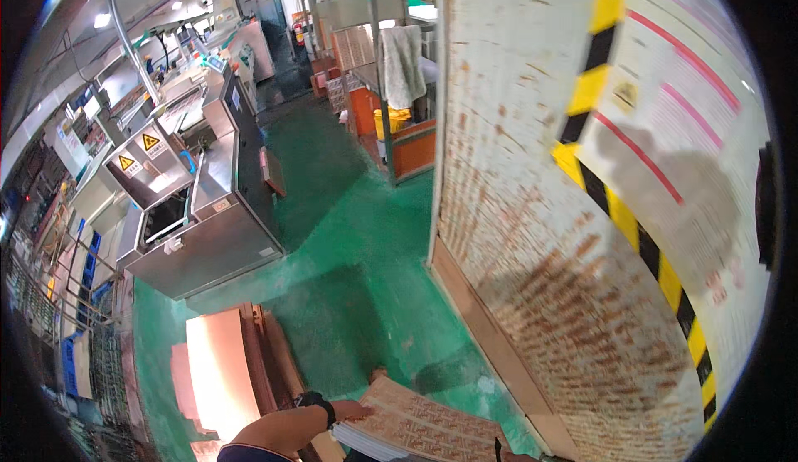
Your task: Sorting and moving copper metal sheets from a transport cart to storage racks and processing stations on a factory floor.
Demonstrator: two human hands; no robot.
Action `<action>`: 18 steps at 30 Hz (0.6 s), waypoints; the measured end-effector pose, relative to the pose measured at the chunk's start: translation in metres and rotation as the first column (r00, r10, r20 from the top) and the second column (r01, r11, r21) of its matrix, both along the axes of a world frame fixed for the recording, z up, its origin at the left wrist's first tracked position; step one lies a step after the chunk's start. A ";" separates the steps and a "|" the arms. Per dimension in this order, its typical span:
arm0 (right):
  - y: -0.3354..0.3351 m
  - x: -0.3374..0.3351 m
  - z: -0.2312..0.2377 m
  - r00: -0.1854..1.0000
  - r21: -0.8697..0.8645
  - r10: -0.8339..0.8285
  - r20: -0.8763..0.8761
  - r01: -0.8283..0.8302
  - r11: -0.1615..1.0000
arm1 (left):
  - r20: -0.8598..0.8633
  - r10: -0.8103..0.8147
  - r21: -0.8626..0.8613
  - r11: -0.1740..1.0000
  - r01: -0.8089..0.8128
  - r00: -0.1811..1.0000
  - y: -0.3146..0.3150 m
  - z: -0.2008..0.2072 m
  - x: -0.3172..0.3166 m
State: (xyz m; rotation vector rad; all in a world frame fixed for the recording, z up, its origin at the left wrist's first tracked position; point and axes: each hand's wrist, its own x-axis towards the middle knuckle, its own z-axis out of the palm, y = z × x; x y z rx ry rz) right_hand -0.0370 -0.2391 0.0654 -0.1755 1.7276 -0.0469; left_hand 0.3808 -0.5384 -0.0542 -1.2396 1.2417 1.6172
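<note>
A stack of copper-coloured panels with a repeated printed pattern [432,419] is in front of me at the lower edge, its pale layered edges facing me. My left hand [353,410] is closed on the stack's left end, and a dark band circles that wrist. Only a sliver of my right hand [519,457] shows by the right end of the stack, beside a small black item; its fingers are hidden. To the left of my left forearm, large plain copper-coloured sheets [218,371] lean together in a bundle near the floor.
A rust-stained white panel [532,213] rises close on my right, bordered with yellow-and-black tape [619,204] and posted papers [673,88]. At left stands a stainless-steel machine [208,250]. Green floor [366,279] runs between them toward a rack with a hanging towel [403,67].
</note>
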 end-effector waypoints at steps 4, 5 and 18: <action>-0.117 0.014 -0.002 0.999 0.038 0.044 -0.008 -0.043 0.998 | 0.079 0.025 0.125 0.992 -0.035 0.997 -0.081 -0.056 0.029; -0.146 0.018 0.000 0.998 0.045 0.062 0.000 -0.062 0.997 | 0.012 0.135 0.185 0.973 -0.135 0.991 -0.090 -0.089 0.048; -0.469 0.026 -0.019 0.979 0.186 0.105 0.176 -0.138 0.973 | -0.105 -0.064 -0.019 0.998 0.063 0.992 -0.383 0.048 0.106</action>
